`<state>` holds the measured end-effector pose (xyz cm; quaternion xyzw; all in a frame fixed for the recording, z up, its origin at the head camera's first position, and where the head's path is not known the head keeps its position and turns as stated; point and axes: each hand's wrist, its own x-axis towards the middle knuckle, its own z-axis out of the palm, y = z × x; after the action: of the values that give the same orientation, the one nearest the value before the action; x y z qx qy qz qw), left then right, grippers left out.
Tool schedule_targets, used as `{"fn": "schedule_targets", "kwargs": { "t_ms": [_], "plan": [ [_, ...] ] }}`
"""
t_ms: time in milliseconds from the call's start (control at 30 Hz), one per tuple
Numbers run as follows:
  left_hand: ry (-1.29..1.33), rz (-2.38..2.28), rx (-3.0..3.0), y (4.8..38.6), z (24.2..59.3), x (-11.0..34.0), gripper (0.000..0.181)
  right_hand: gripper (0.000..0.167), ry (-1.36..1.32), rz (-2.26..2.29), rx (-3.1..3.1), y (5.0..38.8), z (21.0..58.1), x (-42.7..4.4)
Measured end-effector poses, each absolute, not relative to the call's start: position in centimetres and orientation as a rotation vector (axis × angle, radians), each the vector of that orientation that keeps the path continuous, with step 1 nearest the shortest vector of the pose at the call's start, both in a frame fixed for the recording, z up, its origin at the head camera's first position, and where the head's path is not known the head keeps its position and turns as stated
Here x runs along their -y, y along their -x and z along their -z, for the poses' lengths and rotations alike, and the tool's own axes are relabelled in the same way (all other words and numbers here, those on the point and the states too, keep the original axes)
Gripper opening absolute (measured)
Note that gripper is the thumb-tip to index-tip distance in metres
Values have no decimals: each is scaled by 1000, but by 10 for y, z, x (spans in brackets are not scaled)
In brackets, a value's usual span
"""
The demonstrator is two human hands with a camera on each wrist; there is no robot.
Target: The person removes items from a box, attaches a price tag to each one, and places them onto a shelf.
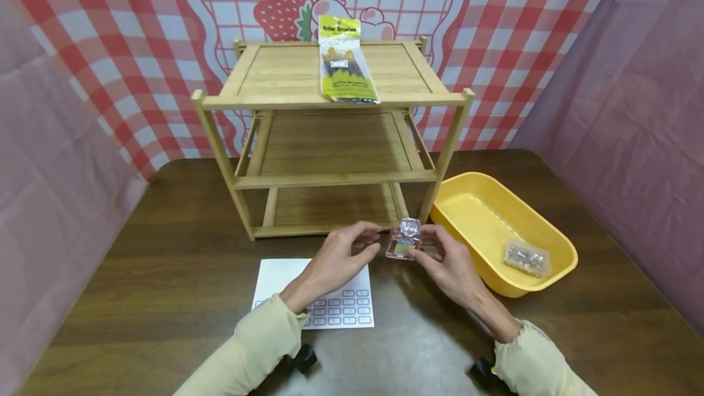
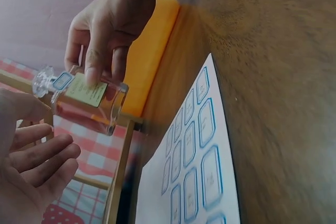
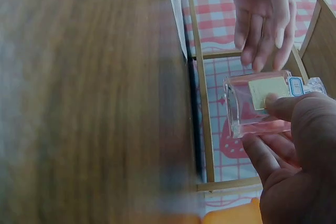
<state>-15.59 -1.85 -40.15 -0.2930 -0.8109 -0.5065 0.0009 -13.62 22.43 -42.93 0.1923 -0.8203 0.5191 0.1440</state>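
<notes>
My right hand [image 1: 455,267] grips a small glass perfume bottle [image 1: 400,243] by its side, in front of the shelf's lower right corner. Pink liquid shows through the glass, and the clear stopper is faceted. In the left wrist view, the thumb presses on the bottle's yellow-green label [image 2: 84,92]. A small blue-edged sticker [image 2: 63,81] is on the neck. Just left of the bottle, my left hand [image 1: 338,260] has loosely bent fingers and holds nothing. Beneath that hand and forearm lies a white sheet of blue-framed labels [image 1: 349,310], partly covered.
A three-tier wooden shelf [image 1: 335,181] stands at the back, with a packet of artist brushes [image 1: 348,72] on top. To the right sits a yellow basin [image 1: 467,200] holding a clear box of small items [image 1: 526,257]. Checked cloth [image 1: 500,66] hangs behind.
</notes>
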Motion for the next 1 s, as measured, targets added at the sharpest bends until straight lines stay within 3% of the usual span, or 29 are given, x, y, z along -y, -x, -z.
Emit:
{"fn": "schedule_targets", "kwargs": {
  "t_ms": [1000],
  "plan": [
    [669,1454,2359,151,381,119,27,40,-641,-1435,2282,144,415,-221]
  ]
}}
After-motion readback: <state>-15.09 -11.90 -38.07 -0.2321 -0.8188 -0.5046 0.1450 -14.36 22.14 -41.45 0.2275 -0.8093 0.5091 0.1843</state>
